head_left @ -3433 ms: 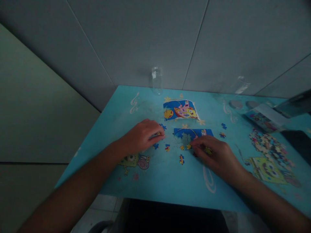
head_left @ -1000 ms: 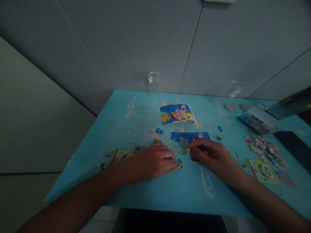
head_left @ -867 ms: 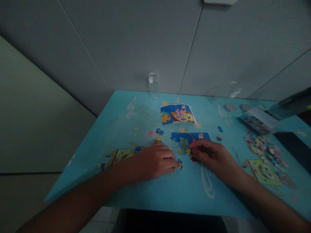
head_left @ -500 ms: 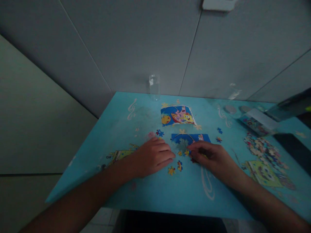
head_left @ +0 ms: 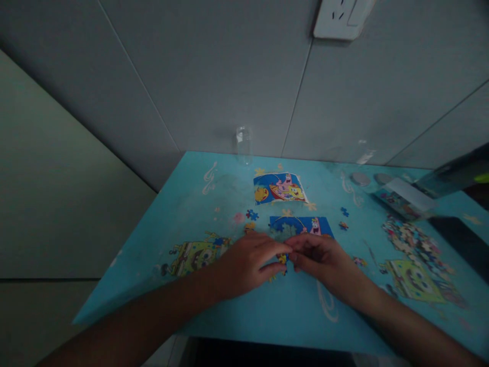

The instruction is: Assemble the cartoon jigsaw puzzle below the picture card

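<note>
My left hand [head_left: 254, 262] and my right hand [head_left: 321, 256] meet over the near middle of the table. A small blue and yellow jigsaw piece [head_left: 282, 258] shows between their fingertips, pinched by both hands; the fingers hide part of it. Just beyond lies a partly assembled jigsaw puzzle [head_left: 323, 224], blue with a pink figure, its lower part covered by my right hand. A printed reference picture [head_left: 280, 187] of the same scene lies farther back. Loose jigsaw pieces [head_left: 252, 214] rest left of the puzzle, and a few others [head_left: 344, 225] to its right.
A heap of jigsaw pieces [head_left: 414, 244] spreads at the right beside a dark flat object [head_left: 460, 242]. Behind it are a clear box [head_left: 405, 198] and round lids [head_left: 360, 178]. A transparent jar [head_left: 243, 146] stands against the wall, below and left of a socket [head_left: 342, 19].
My right hand has moved left to meet my left hand, bringing a jigsaw piece from the puzzle's lower edge. My left hand's fingers have closed in on a piece. The view has tilted up slightly.
</note>
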The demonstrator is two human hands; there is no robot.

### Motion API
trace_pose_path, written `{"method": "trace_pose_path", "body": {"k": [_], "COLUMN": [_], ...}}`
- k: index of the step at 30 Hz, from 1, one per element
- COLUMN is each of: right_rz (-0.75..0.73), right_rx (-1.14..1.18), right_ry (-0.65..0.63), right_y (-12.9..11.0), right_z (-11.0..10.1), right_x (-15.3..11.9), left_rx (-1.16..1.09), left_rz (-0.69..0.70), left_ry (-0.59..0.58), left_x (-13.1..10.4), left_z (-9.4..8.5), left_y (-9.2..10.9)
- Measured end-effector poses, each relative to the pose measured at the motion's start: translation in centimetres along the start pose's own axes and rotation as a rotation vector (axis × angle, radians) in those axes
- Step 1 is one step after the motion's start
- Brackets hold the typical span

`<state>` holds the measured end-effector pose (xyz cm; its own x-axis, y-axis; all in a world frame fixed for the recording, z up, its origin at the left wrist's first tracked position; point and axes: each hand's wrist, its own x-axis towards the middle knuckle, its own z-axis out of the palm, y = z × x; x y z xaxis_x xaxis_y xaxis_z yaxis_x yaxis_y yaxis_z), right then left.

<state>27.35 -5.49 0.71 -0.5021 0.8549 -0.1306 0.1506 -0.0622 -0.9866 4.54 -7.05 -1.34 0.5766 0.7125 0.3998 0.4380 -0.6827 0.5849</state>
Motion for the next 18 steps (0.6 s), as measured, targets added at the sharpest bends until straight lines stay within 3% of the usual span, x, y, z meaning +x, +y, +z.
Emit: {"method": "trace_pose_path", "body": {"k": [6, 14, 18], "right_rz": [0.021, -0.005, -0.009], "right_rx": [0.033, -0.078, -0.026], "right_ry": [0.011, 0.064, 0.064], "right_y": [0.4, -0.1, 0.0], "right_z": [-0.4, 0.0, 0.4], "right_x": [-0.1, -0.3, -0.1], "left_rx": [-0.130, -0.232, -0.250], "left_rz": [-0.125, -0.115, -0.182], "left_ry": [0.062, 0.036, 0.046], "left_x": [0.3, 0.6, 0.7], "left_z": [-0.6, -1.0, -1.1], "left_y": [0.2, -0.2, 0.1]}}
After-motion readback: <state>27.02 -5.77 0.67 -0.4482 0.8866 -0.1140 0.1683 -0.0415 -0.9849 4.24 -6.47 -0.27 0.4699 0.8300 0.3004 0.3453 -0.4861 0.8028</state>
